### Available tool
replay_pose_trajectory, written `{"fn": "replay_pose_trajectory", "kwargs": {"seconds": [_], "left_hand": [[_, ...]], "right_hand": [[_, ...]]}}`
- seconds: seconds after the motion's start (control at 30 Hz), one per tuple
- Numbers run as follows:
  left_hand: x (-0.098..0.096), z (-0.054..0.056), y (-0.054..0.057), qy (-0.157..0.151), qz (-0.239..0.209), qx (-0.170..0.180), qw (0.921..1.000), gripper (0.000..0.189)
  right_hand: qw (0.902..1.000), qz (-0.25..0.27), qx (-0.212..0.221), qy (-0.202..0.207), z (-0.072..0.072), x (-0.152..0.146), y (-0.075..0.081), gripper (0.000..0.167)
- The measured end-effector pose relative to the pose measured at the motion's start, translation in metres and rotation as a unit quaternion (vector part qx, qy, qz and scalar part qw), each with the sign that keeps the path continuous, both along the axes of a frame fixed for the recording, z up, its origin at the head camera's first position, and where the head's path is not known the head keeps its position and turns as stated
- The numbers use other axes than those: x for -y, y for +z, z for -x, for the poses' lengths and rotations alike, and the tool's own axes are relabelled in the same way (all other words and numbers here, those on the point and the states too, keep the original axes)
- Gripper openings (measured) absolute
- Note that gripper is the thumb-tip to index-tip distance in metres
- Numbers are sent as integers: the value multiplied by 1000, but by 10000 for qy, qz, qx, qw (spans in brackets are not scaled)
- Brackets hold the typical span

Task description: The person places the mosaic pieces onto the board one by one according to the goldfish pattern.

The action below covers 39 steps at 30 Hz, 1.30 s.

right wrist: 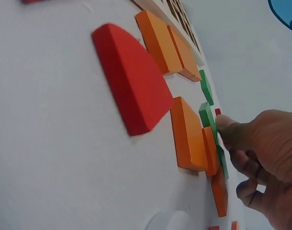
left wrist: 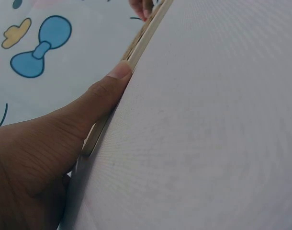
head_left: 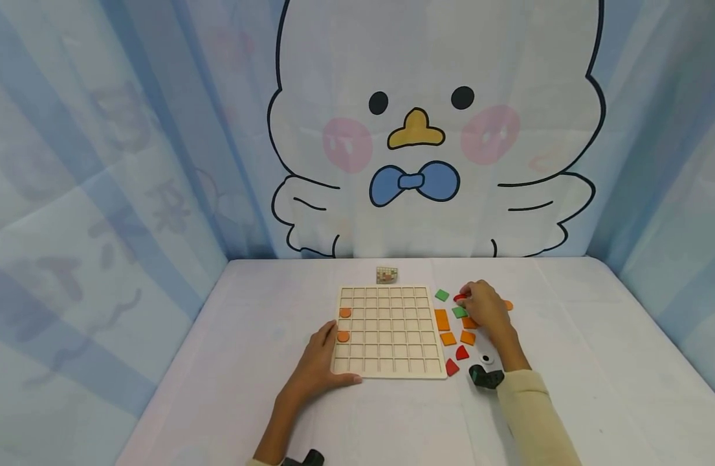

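Observation:
A pale wooden grid board (head_left: 392,332) lies on the table with two orange round pieces (head_left: 345,312) in cells by its left side. My left hand (head_left: 319,362) rests at the board's near left corner, the fingers along the left edge and the thumb against the near edge. In the left wrist view the thumb (left wrist: 100,98) lies straight along the board's rim. Beyond the board's right side, my right hand (head_left: 485,305) pinches a red block (head_left: 460,298) between thumb and fingertips. Its exact shape is mostly hidden by the fingers.
Several orange blocks (head_left: 441,320), green blocks (head_left: 442,295) and red blocks (head_left: 452,367) lie scattered right of the board. A white round piece with a black dot (head_left: 486,359) sits near the right wrist. Behind the board is a small patterned item (head_left: 386,275). A printed curtain (head_left: 415,226) stands behind the table.

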<state>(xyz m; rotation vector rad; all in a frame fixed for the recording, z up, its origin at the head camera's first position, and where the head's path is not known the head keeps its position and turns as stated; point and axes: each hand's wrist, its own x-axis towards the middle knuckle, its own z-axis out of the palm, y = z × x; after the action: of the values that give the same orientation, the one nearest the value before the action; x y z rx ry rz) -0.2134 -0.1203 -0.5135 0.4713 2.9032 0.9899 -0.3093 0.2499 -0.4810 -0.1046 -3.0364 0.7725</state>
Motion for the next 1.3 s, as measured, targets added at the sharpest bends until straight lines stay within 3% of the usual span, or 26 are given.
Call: {"fn": "replay_pose_trajectory", "kwargs": {"seconds": [0.2,0.4,0.73,1.3], "left_hand": [[1,-2,0,-32,-22,-10,10000,124],[1,-2,-1,-98,-72,-39,9999,124],[1,-2,-1,-77,-88,-16,9999,123],[2,1,-2,-33,-8,12,10000,125]], "right_hand": [[9993,203,-169,262,-1,3,-3,27],[9947,206,-623,789,-4,15,0,24],[9831,265,-845,1605,-4,54,-4,23],[9656,309,-1130,2321,-7,120,3,18]]}}
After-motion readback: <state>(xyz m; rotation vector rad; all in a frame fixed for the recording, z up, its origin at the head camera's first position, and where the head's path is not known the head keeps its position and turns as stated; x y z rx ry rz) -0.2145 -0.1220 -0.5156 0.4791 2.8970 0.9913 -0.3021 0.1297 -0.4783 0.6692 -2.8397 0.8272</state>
